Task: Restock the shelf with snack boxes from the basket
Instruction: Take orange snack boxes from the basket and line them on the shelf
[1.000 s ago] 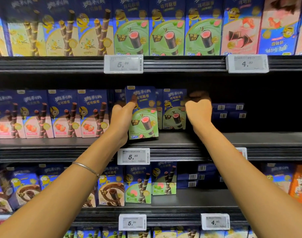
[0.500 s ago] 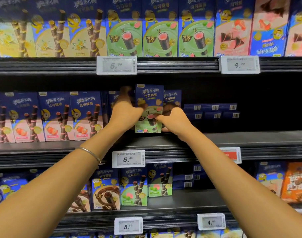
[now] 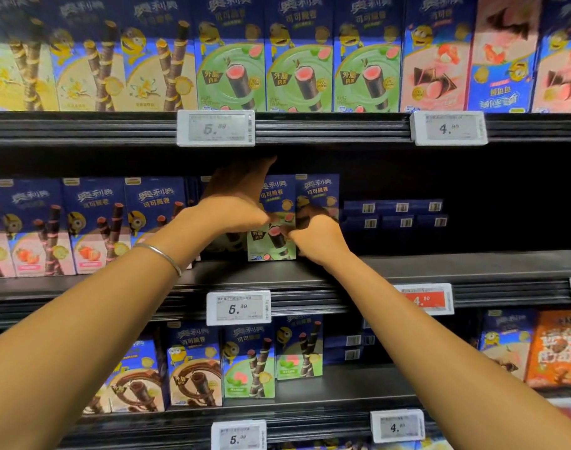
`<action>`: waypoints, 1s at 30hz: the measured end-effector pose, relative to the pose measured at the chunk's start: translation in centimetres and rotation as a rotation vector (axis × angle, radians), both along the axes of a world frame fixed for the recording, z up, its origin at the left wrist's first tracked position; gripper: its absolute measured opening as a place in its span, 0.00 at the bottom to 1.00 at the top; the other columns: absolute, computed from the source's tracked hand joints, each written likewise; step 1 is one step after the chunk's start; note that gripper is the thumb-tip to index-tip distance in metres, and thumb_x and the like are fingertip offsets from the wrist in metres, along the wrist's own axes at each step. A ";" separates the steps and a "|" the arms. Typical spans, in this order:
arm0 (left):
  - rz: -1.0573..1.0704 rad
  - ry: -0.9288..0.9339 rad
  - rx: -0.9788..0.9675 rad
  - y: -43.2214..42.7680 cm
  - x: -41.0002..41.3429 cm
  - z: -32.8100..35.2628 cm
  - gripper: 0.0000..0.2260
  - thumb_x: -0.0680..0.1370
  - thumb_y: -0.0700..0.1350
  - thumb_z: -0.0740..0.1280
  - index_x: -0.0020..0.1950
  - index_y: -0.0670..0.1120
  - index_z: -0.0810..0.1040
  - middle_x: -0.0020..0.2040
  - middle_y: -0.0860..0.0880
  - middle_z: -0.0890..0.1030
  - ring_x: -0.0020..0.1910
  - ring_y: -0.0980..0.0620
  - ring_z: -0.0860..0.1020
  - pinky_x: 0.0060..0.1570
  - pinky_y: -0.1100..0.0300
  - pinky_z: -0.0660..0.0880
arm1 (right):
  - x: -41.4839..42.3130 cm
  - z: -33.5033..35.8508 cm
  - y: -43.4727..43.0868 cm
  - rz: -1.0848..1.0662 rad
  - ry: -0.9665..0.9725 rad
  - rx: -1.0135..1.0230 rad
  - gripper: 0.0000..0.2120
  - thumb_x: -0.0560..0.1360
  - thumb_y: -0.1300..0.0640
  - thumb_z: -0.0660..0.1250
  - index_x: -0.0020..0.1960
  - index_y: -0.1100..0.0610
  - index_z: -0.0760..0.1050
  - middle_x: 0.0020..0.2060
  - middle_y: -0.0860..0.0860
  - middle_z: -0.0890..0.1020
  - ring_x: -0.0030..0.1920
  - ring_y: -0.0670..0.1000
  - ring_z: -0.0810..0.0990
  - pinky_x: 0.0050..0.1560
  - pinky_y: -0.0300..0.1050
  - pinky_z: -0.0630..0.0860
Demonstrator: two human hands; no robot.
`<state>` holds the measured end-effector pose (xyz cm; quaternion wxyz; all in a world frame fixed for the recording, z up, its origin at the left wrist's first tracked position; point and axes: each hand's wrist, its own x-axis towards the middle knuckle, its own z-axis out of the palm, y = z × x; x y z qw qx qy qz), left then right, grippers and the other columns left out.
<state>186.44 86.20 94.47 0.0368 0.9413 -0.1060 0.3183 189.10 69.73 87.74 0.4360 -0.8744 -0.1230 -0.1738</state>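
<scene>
A green-fronted snack box is stood upright on the middle shelf, near its front edge, and is held from both sides. The left hand is laid against the box's left edge, its fingers stretched up and over the top left corner, gripping it. The right hand is pressed to the right edge, fingers curled closed around that side. A second box of the same kind is seen just behind and to the right, touching the first. Strawberry boxes are lined up to the left on the same shelf; flat dark boxes are stacked further back on the right. A thin bangle is worn on the left wrist. A price tag is clipped below.
</scene>
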 end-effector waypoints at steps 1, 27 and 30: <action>-0.006 0.006 0.011 0.0 0.1 0.0 0.53 0.69 0.58 0.82 0.85 0.57 0.53 0.83 0.46 0.63 0.80 0.37 0.66 0.74 0.43 0.69 | 0.0 -0.1 0.1 -0.009 -0.008 -0.018 0.11 0.76 0.57 0.69 0.54 0.63 0.79 0.46 0.58 0.83 0.48 0.59 0.82 0.47 0.48 0.78; -0.048 -0.020 0.078 0.8 1.6 0.1 0.38 0.73 0.54 0.80 0.80 0.51 0.68 0.76 0.44 0.73 0.71 0.38 0.75 0.61 0.47 0.76 | 0.0 0.2 1.3 -0.099 0.047 -0.079 0.08 0.75 0.55 0.66 0.40 0.59 0.74 0.35 0.53 0.76 0.41 0.56 0.77 0.35 0.43 0.69; -0.043 -0.017 0.074 0.9 1.6 0.3 0.41 0.73 0.54 0.81 0.82 0.51 0.66 0.77 0.44 0.71 0.72 0.38 0.74 0.63 0.46 0.76 | -0.2 0.3 1.3 -0.104 0.051 -0.050 0.09 0.74 0.56 0.66 0.39 0.59 0.72 0.34 0.53 0.75 0.39 0.55 0.74 0.33 0.43 0.66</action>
